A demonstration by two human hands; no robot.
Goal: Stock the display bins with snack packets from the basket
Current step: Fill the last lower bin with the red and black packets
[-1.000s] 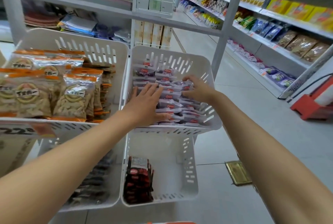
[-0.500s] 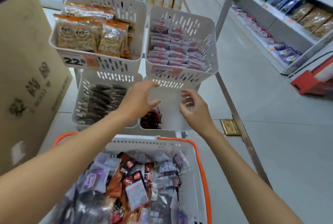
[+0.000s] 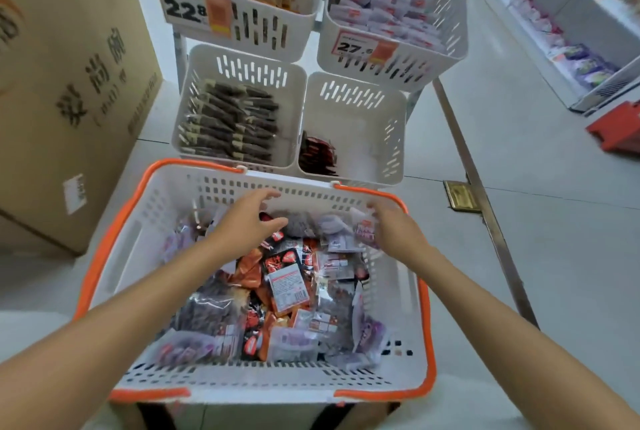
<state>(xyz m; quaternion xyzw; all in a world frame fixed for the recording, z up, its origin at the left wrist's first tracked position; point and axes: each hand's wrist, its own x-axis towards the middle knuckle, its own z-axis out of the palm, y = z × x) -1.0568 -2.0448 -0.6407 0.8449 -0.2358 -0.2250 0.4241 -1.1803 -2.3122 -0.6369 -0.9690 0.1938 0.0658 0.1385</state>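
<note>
Orange-rimmed basket [image 3: 428,343], snack packets [image 3: 287,286] inside; left hand [image 3: 247,225], right hand [image 3: 394,232] above

Left hand [image 3: 247,223], right hand [image 3: 398,234] over packet-filled basket [image 3: 162,215].

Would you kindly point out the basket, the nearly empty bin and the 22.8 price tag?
basket [image 3: 291,179], head view, white far rim.
nearly empty bin [image 3: 363,138], head view, bare inner bottom.
price tag [image 3: 183,8], head view, black digits.
</note>
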